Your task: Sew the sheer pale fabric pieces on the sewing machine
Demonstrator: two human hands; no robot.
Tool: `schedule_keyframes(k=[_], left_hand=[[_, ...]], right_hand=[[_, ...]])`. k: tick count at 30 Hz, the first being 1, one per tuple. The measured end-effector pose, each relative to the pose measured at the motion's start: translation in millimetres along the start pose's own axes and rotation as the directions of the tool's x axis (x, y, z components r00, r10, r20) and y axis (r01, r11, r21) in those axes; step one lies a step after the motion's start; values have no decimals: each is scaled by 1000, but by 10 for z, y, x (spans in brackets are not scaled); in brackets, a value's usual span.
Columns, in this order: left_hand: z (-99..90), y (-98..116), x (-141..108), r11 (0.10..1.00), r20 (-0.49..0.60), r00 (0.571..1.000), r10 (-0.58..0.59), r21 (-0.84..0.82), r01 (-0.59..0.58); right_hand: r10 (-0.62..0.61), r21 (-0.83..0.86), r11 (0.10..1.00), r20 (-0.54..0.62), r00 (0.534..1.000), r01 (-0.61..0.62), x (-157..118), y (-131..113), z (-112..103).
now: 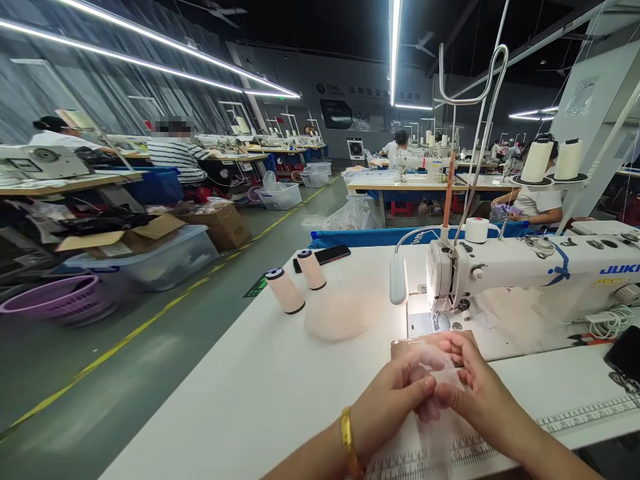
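Observation:
A sheer, pale piece of fabric (434,440) hangs between my two hands in front of the sewing machine (525,267). My left hand (400,390) grips it with thumb and fingers; a gold bracelet is on that wrist. Facing it, my right hand (477,387) is curled round the other side of the fabric, its thumb close to the left thumb. Behind the fingers, a brown flat piece (407,347) lies at the front of the lit needle plate (420,325). More pale sheer fabric (345,313) is spread on the white table (240,400), left of the machine.
Two thread cones (285,291) and a black phone (333,254) are toward the table's far left. A small lamp (398,280) hangs beside the machine head. Printed ruler marks (590,415) run along the front edge. Scissors and a coiled cord (610,323) lie right.

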State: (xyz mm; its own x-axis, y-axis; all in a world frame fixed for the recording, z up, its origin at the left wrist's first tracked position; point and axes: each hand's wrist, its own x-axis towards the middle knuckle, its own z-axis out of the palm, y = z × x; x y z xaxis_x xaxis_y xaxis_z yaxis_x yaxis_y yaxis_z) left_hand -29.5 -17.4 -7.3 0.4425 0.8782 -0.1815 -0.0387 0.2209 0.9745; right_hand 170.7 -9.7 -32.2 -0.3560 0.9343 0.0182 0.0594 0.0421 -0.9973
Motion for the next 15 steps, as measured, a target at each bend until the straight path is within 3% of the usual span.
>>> schedule_keyframes(k=[3,7,10,12,15], left_hand=[[6,47,-111,998,46,999,-1,-57,4],[-156,112,-269,976,117,976,-182,-102,194],[-342,154,-291,955,130,947,-292,-5,296],[-402,183,-240,962,70,964,-256,113,248],[-341,217,-107,934,-35,994,-106,338,112]], right_hand=[[83,139,985,112,990,-98,2,-60,-8],[139,203,969,24,990,-141,-7,-92,-105],[141,172,974,32,989,-145,-21,-94,-136],[168,147,973,82,982,-179,-24,-102,-94],[172,135,973,116,978,-187,-23,-117,16]])
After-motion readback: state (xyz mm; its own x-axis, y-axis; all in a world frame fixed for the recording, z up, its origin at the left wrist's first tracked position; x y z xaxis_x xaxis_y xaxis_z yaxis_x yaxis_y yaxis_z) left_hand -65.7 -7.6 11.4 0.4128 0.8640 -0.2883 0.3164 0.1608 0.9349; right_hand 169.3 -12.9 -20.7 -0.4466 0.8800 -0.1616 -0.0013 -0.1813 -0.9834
